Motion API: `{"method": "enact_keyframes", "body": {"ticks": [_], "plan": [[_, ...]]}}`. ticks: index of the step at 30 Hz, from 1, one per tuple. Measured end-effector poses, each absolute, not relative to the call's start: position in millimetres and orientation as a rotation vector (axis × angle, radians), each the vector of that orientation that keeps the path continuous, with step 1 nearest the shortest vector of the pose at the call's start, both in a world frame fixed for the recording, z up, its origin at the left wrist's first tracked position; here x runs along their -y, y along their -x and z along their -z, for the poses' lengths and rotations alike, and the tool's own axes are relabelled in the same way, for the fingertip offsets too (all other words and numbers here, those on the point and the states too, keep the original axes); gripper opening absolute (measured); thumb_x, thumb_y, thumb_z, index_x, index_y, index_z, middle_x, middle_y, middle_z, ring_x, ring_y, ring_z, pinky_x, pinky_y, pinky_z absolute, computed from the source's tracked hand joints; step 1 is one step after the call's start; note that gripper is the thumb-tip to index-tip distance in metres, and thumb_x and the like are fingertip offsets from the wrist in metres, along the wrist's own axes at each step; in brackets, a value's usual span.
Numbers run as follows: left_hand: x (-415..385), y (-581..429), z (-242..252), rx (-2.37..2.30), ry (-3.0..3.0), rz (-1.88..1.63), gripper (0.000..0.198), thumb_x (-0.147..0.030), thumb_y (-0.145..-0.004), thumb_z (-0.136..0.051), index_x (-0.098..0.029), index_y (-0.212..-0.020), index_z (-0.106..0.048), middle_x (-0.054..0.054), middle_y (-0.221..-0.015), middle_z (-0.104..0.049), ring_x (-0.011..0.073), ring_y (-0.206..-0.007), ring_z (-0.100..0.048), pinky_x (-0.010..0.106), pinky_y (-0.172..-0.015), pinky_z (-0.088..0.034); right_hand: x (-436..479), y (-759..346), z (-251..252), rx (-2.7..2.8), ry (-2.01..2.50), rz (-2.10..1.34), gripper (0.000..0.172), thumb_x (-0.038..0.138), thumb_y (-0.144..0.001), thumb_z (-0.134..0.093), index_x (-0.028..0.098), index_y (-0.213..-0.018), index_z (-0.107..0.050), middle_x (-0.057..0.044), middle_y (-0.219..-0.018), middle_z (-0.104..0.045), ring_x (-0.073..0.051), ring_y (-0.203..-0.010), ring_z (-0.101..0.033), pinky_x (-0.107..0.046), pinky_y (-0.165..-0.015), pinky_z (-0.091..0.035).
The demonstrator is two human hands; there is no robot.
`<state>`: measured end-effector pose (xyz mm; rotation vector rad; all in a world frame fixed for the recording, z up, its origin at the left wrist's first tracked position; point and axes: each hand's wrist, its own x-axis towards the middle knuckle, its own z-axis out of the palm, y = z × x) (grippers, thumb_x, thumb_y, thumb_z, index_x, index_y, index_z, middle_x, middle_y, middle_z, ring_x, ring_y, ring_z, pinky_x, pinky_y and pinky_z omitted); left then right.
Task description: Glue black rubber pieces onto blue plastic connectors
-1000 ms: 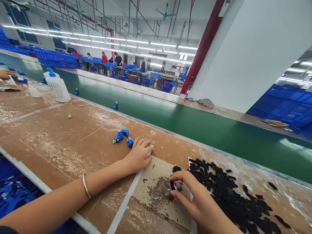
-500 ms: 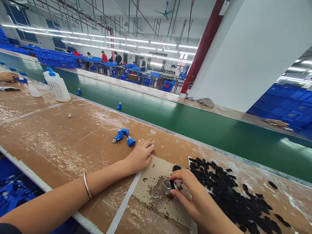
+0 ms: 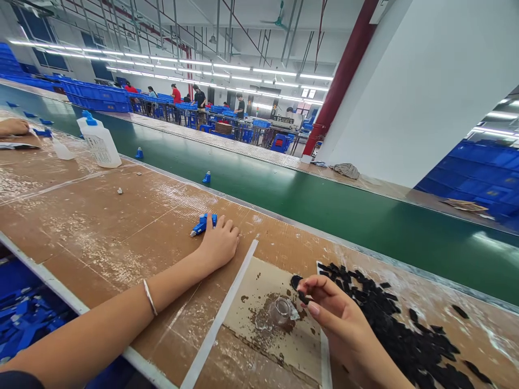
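My left hand (image 3: 219, 242) lies over a small cluster of blue plastic parts (image 3: 198, 227), fingers apart, one fingertip against a part. Its palm hides whatever is beneath. Between the thumb and fingers of my right hand (image 3: 338, 308) is a small black strip (image 3: 303, 297), held above a stained cardboard sheet (image 3: 251, 297). Just left of these fingertips stands a small clear cup (image 3: 280, 310) on the sheet, with wet-looking stains around it. A dark round piece (image 3: 296, 281) lies beyond the cup. Many loose black strips (image 3: 389, 329) form a pile to the right.
A green conveyor belt (image 3: 259, 183) crosses behind the table, carrying blue parts (image 3: 206, 177). A white bottle (image 3: 99, 143) and a smaller bottle (image 3: 62, 150) stand at left, near another person's hand (image 3: 14, 127). Below the table edge, a bin holds blue parts (image 3: 28, 324).
My left hand has moved left onto the blue parts. My right hand has drawn the black strip away from the cup, to the right. Blue parts on the belt have shifted slightly right.
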<state>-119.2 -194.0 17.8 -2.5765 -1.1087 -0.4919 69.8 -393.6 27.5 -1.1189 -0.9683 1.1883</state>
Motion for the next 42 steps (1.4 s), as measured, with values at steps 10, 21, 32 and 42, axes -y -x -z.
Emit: {"method": "enact_keyframes", "body": {"ticks": [10, 21, 32, 42], "plan": [[160.3, 152.0, -34.6, 1.651, 2.199, 0.193, 0.03, -0.008, -0.076, -0.043, -0.006, -0.096, -0.065, 0.022, -0.102, -0.062, 0.0395, -0.103, -0.052, 0.069, -0.098, -0.011, 395.3, -72.6, -19.4, 1.197, 1.259, -1.006, 0.024, 0.036, -0.08, -0.064, 0.029, -0.101, -0.054, 0.0, -0.098, -0.055, -0.016, -0.092, -0.049, -0.028, -0.082, -0.039], [155.0, 114.5, -4.7, 1.64, 2.68, 0.774, 0.03, -0.022, -0.076, -0.052, -0.019, -0.103, -0.065, 0.011, -0.12, -0.055, 0.0247, -0.115, -0.048, 0.036, -0.101, -0.036, 402.3, -67.0, -19.6, 1.874, 1.363, -0.484, 0.023, 0.014, -0.086, -0.05, 0.028, -0.103, -0.047, -0.002, -0.099, -0.053, -0.019, -0.096, -0.048, -0.03, -0.083, -0.04], [44.7, 82.0, -19.4, 2.135, 2.411, 1.093, 0.038, -0.019, -0.076, -0.056, -0.02, -0.113, -0.061, 0.012, -0.139, -0.035, 0.0326, -0.133, -0.026, 0.045, -0.109, -0.021, 402.0, -72.2, -16.2, 1.5, 1.212, -0.699, 0.02, 0.025, -0.081, -0.062, 0.031, -0.099, -0.055, 0.0, -0.092, -0.056, -0.017, -0.089, -0.054, -0.026, -0.08, -0.043], [36.6, 64.6, -70.0, 2.042, 2.622, 1.691, 0.033, -0.034, -0.088, -0.053, -0.013, -0.114, -0.054, 0.007, -0.117, -0.054, 0.023, -0.1, -0.056, 0.041, -0.086, -0.048, 385.5, -71.5, -19.9, 0.736, 0.947, -1.025, 0.043, 0.043, -0.055, -0.082, 0.023, -0.088, -0.065, -0.006, -0.084, -0.062, -0.019, -0.076, -0.054, -0.03, -0.069, -0.044]]}}
